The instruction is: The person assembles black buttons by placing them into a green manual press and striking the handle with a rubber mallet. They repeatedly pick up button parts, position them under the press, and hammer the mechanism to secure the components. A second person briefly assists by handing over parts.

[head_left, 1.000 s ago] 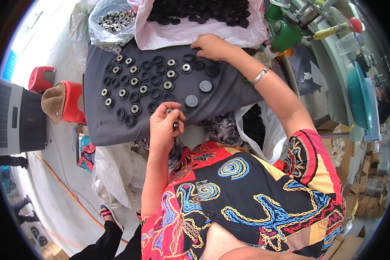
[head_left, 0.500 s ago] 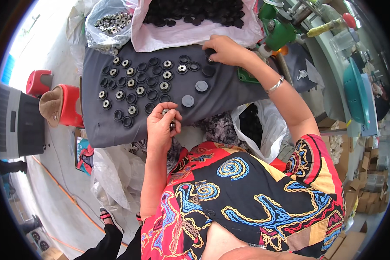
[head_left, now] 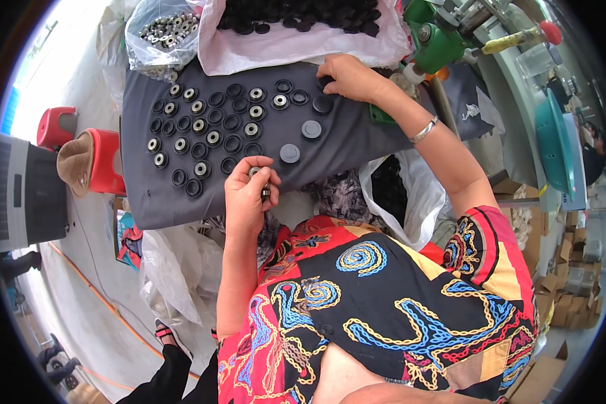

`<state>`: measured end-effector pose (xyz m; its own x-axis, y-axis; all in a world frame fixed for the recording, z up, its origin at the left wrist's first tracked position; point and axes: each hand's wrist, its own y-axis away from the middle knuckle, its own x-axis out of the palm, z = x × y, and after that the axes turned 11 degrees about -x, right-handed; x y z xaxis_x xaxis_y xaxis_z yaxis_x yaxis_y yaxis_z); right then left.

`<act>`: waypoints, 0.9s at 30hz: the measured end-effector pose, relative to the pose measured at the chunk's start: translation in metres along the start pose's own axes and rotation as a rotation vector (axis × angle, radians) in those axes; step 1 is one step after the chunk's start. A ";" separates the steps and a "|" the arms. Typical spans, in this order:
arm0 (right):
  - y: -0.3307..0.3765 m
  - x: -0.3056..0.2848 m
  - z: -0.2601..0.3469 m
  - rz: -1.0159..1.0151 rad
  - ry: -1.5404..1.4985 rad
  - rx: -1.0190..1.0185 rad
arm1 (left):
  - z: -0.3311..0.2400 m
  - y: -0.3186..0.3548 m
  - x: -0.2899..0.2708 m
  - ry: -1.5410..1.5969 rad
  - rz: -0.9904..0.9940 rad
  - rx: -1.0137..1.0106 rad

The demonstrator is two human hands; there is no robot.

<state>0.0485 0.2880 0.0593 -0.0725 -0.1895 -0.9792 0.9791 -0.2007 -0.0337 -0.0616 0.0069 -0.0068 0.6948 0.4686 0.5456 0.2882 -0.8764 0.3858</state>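
My left hand is closed around several small metal ball bearings at the near edge of the grey cloth-covered table. At the far right of that table, the fingers of my right hand pinch a round black cap, partly hidden by them. Just below it lies another black cap. Two grey caps, a farther one and a nearer one, sit between my hands. Left of them are spread rows of black rings, several with a metal bearing seated inside.
Behind the table lie a clear bag of bearings and a white sack of black caps. A green hand press with a red-knobbed lever stands at right. A white bag of black parts hangs near my lap; red stools stand left.
The view has shifted slightly, so the table appears a little further left. Both hands keep nearly the same places and grips; the laid-out parts look unchanged.
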 end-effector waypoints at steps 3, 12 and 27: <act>-0.001 -0.002 0.002 0.000 0.107 -0.028 | -0.001 0.001 0.000 -0.004 -0.003 -0.002; -0.053 0.003 0.049 0.080 0.112 0.003 | 0.000 0.000 0.001 -0.010 -0.018 -0.006; -0.069 0.027 0.021 -0.186 0.134 -0.221 | -0.001 0.000 0.004 -0.019 -0.009 -0.005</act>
<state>-0.0251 0.2762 0.0390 -0.2427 -0.0384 -0.9693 0.9701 -0.0032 -0.2428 -0.0592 0.0091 -0.0043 0.7045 0.4743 0.5280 0.2915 -0.8716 0.3941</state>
